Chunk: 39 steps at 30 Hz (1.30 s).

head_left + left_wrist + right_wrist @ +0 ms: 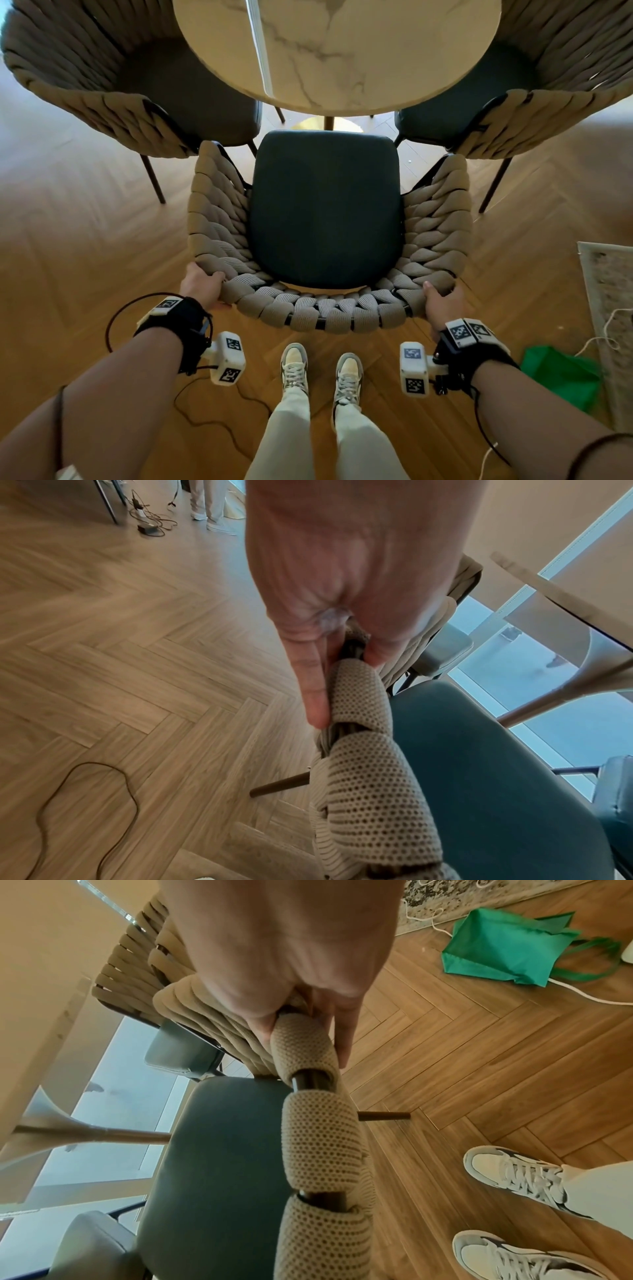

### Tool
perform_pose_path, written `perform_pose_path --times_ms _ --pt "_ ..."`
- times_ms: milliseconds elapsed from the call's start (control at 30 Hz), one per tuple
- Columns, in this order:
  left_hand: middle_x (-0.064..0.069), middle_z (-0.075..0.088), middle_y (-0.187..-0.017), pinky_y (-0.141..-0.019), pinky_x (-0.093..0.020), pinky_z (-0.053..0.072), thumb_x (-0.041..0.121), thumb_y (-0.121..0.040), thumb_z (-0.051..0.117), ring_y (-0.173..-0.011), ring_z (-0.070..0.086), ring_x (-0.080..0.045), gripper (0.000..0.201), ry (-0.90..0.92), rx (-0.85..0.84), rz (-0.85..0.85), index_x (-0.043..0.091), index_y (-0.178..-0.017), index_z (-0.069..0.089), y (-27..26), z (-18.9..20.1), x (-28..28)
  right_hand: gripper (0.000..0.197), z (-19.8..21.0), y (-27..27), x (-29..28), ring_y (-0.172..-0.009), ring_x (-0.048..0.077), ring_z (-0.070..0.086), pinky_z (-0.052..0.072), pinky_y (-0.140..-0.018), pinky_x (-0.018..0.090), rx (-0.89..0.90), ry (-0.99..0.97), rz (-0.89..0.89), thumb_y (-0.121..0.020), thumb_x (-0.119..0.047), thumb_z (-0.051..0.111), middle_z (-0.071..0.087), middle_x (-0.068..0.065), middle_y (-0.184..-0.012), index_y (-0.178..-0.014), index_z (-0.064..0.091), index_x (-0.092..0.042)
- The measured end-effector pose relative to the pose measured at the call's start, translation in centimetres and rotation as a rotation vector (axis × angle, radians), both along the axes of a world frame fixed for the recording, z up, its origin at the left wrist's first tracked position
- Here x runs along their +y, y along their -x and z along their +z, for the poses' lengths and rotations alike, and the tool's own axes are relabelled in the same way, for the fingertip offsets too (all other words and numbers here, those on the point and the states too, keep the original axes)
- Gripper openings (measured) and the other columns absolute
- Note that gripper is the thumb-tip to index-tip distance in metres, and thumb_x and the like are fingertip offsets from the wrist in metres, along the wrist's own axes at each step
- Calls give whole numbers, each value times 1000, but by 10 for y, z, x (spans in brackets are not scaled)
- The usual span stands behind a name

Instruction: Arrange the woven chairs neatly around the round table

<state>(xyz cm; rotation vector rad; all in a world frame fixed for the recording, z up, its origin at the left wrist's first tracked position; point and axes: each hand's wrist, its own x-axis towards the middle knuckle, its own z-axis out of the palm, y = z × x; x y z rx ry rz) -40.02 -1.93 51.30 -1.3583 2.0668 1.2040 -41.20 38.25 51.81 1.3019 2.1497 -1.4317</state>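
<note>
Counter (pixel 342 51): round, marble-patterned top, far side of the chairs.
Side chairs: left chair (pixel 102 85) and right chair (pixel 548 85) tucked against the counter, flanking the gap.
Middle chair (pixel 325 212): woven back toward the person, seat front just short of the counter edge.
Left grip (pixel 202 284): clenched round the middle chair's back rim, left corner.
Right grip (pixel 442 303): grasping the same rim, right corner.
Green bag (pixel 561 373): on the floor, right.
</note>
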Motion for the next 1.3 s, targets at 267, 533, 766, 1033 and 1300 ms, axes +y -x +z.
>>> perform_pose_path --times_ms 267,533,766,1033,1300 --pt "-29 48 -144 -61 -62 64 16 -101 60 -94 69 -60 52 69 -37 -25 8 -147 36 5 -1 0 63 -9 3 3 -131 40 49 40 -109 51 -5 -8 1 -92 -27 63 49 19 -145 -145 37 -7" --pt "-22 53 -121 -78 -65 63 22 -94 63 -97 69 -59 42 73 -37 -63 10 -127 39 7 -8 3 59 -3 10 10 -129 39 52 40 -108 47 -13 -51 14 -92 -29 62 53 19 -143 -142 42 -6" --pt "-22 50 -123 -76 -66 63 20 -96 63 -97 68 -59 51 75 -27 -41 7 -139 38 8 -5 5 58 -8 10 8 -129 39 52 40 -110 50 31 -49 5 -91 -26 64 53 19 -143 -142 43 -7" --pt "-30 51 -140 -61 -58 65 16 -99 61 -75 69 -47 55 41 -15 -47 2 -145 35 10 -3 3 58 -9 10 9 -129 40 52 41 -109 53 37 -52 -6 -91 -25 64 52 19 -144 -142 43 -8" --pt "-18 63 -129 -60 -45 64 28 -103 60 -94 74 -41 39 -97 69 -88 19 -137 44 0 -9 -15 62 -13 11 23 -121 38 57 49 -100 59 5 90 13 -88 -32 66 53 15 -140 -143 41 -16"
